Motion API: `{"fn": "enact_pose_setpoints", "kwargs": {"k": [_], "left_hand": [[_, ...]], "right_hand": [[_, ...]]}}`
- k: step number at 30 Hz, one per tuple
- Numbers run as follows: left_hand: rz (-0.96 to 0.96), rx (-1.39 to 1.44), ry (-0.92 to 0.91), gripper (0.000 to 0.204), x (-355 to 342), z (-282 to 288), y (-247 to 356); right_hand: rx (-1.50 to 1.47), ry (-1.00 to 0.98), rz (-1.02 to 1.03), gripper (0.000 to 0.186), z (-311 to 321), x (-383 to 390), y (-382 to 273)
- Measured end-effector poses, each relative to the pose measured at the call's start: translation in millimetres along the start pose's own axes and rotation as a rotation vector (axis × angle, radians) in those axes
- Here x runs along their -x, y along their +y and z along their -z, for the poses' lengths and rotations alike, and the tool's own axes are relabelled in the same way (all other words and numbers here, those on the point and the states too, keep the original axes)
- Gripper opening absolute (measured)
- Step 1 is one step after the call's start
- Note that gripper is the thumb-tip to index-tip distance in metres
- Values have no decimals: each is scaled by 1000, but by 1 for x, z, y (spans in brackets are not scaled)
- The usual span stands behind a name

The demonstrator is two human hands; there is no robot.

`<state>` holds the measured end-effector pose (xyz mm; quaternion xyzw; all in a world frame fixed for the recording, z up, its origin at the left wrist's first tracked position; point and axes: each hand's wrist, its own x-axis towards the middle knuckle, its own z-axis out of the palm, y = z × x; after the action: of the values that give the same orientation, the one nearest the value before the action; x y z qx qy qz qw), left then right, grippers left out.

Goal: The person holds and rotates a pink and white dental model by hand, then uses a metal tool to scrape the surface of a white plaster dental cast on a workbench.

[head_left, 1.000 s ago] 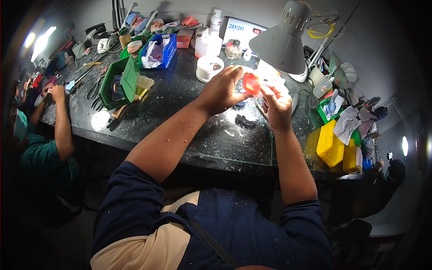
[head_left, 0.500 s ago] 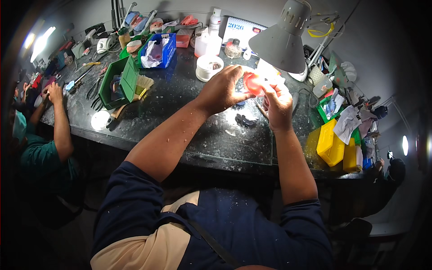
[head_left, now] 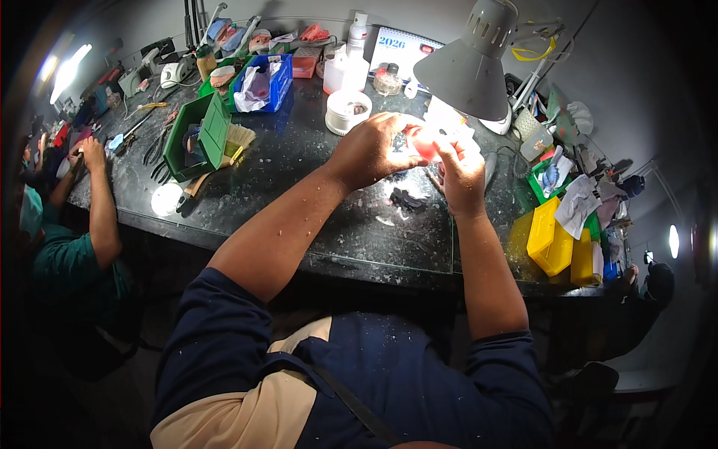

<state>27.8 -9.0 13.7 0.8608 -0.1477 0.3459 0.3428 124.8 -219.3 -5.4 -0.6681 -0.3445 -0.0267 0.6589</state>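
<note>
Under the lamp's glare, a glossy pink rounded piece [head_left: 423,143], looking like a denture base, is held between my hands above the bench. My left hand [head_left: 372,152] grips its left side, thumb below and fingers above. My right hand [head_left: 461,173] is closed with its fingertips pinched at the right edge; bright light washes out the detail there. A small dark spot shows by the right fingertips, too small to name. Below the hands, dark crumpled scraps [head_left: 406,200] lie on the bench. A thin stick [head_left: 433,179] shows beside my right hand; whether it is held, I cannot tell.
A grey lamp shade [head_left: 465,78] hangs close above my hands. Behind them stands a white round pot [head_left: 347,112]. Green [head_left: 196,142] and blue [head_left: 263,86] bins and a brush [head_left: 238,138] are left; yellow bins [head_left: 550,238] right. A co-worker's arm [head_left: 102,198] rests at far left.
The pink piece has tilted slightly in my hands, and my right fingertips have shifted a little along its edge. My forearms stay almost where they were.
</note>
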Motion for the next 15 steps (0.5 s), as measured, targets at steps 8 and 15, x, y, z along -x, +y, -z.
{"fn": "enact_pose_setpoints", "kwargs": {"k": [8,15], "left_hand": [[84,147,14,62,-3,0,-6],[303,321,-103,62,-4,3,-11]], "right_hand": [[-39,72,14,24,-1,-3,-7],[443,46,284,32,-8,6,-22]]}}
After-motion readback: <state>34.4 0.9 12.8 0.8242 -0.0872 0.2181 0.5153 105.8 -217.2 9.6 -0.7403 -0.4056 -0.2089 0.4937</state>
